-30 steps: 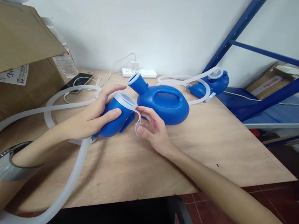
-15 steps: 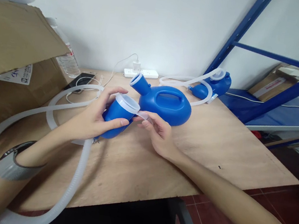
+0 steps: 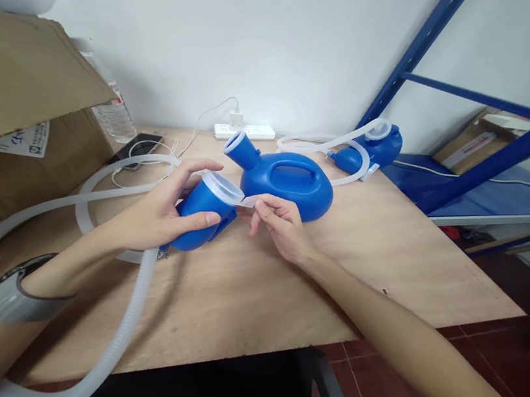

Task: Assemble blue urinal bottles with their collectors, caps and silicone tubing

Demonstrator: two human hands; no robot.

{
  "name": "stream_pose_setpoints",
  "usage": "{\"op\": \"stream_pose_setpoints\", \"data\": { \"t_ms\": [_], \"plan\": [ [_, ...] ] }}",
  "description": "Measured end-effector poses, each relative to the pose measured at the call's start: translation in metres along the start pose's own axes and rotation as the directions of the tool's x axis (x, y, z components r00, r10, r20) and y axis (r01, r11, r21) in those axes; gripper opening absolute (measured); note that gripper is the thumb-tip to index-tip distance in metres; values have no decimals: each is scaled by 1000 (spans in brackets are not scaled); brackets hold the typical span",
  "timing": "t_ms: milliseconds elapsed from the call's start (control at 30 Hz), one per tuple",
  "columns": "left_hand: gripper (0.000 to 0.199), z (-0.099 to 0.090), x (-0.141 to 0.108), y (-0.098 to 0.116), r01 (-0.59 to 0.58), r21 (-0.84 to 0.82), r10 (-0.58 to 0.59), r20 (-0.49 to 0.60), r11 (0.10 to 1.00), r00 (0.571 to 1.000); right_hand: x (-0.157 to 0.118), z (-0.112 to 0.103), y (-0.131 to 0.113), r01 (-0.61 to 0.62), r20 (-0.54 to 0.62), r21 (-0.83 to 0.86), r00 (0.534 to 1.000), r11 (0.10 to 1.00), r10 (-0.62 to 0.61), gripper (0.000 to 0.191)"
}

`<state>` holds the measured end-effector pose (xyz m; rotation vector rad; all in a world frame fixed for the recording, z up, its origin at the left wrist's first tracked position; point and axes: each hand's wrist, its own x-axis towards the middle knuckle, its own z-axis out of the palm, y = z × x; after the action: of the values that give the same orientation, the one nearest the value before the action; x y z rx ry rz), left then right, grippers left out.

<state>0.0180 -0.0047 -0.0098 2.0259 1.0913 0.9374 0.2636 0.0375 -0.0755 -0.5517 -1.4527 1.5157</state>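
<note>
Currently, from the head view, the left hand [image 3: 158,216] is wrapped around a blue cup [image 3: 203,201], thumb across its near side and fingers behind. The cup is held tilted above the desk [image 3: 300,295], its pale rim [image 3: 223,187] facing up and away from the left hand. The right hand [image 3: 285,231] has thumb and forefinger pinched together on a translucent strap [image 3: 247,202] reaching out from that rim; its other fingers are loosely curled. A pale ribbed hose [image 3: 130,317] runs close to the cup's lower end; whether the two are joined cannot be told.

Just behind the right hand, a blue jug [image 3: 297,196] lies on the desk, spout angled up to the left. Farther back are a white power strip [image 3: 245,131] and another blue container [image 3: 388,147], while a cardboard box [image 3: 14,189] stands at the left.
</note>
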Motion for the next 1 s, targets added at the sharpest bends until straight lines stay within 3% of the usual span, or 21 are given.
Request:
{"op": "stream_pose_setpoints", "data": {
  "t_ms": [100,167,233,300,467,667,867,1000],
  "plan": [
    [78,-5,-2,6,-55,-17,54,-11,998,998,3,-7,1,-59,-112,189,990,980,82,35],
    [71,-10,-3,10,-118,-32,115,-92,992,989,2,-11,-1,-43,-150,224,986,974,78,36],
    [61,-16,-3,11,-165,-41,154,-191,985,970,-1,-11,-4,-29,-76,170,996,985,43,35],
    [58,-20,-2,10,-186,-41,172,-224,982,959,-2,-9,-7,-5,4,110,1000,994,5,34],
    [70,-14,-2,8,-131,40,135,-132,991,982,2,-6,-10,89,-17,96,996,991,-87,32],
    [99,6,-2,-1,-78,103,72,65,992,995,0,-4,-21,54,-62,157,997,986,-45,44],
    [123,13,-2,-5,-137,148,128,65,979,990,-5,7,-21,-24,-45,205,998,978,34,38],
    [113,11,-3,-8,-149,282,150,18,948,989,-6,9,-15,-88,-80,235,991,968,110,27]
  ]
}}
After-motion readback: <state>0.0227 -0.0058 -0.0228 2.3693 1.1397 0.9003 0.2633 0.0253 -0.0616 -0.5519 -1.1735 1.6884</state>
